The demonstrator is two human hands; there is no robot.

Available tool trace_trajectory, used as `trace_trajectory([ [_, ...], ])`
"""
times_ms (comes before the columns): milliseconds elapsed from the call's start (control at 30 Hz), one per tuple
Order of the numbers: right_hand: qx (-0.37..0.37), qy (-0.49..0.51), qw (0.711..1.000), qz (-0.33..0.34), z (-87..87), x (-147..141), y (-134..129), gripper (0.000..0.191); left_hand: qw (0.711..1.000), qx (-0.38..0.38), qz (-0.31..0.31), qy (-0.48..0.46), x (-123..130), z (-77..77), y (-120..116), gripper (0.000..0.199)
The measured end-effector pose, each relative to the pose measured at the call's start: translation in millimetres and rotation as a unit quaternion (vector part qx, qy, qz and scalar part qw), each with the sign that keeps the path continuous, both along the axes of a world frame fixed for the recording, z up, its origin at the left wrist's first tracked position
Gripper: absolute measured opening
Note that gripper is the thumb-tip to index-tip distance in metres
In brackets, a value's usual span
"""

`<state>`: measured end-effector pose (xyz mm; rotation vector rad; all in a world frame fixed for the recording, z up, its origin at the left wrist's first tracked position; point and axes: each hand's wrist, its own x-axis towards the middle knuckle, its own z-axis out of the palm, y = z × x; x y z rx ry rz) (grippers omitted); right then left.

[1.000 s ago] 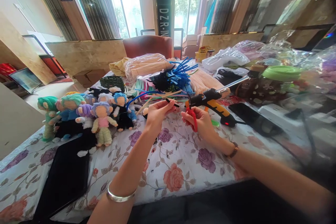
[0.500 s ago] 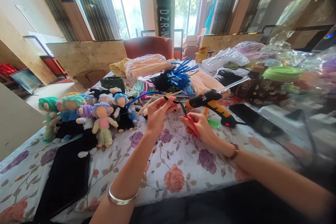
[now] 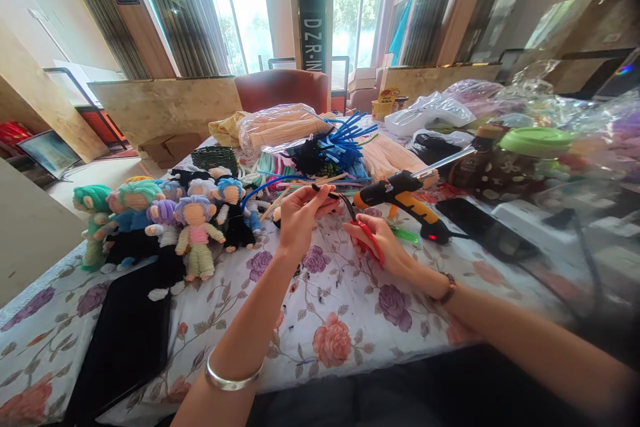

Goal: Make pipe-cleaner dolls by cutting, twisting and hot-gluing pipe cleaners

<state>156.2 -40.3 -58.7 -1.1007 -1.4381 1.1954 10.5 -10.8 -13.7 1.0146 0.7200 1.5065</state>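
Desk (image 3: 225, 323): floral cloth, flat | left: clustered yarn dolls (image 3: 197, 233), black flat panel (image 3: 127, 327) nearby | centre: scattered black scraps (image 3: 298, 271) | rear: blue stems (image 3: 350, 137), beige bundle (image 3: 393, 160) | right: glue gun (image 3: 417, 205), green-lidded container (image 3: 537, 141), blurred.

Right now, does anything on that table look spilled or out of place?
Yes: small dark scraps lie scattered on the flowered tablecloth, nearer the wearer than the left hand and right hand, untidy against its pale ground.
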Motion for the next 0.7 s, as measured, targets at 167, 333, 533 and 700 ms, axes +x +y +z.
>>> trace_trajectory([
  [167, -0.003, -0.017, 1.0, 0.017, 1.2, 1.1, -0.7, 0.039, 1.0, 0.003, 0.007, 0.007, -0.4, -1.6, 1.3, 0.029],
  [333, 0.006, -0.022, 0.999, 0.023, -0.1, 2.1, 0.2, 0.039, 1.0, -0.003, 0.011, 0.015, -0.1, -1.4, 1.4, 0.03],
  [533, 0.006, -0.029, 0.999, 0.022, -5.0, 2.8, 2.2, 0.039, 1.0, -0.013, 0.018, 0.013, 0.9, -2.8, 1.4, 0.031],
  [700, 0.011, -0.044, 0.999, 0.013, -3.3, 3.5, 0.7, 0.04, 1.0, -0.012, 0.014, 0.013, 0.9, -3.3, 1.6, 0.031],
])
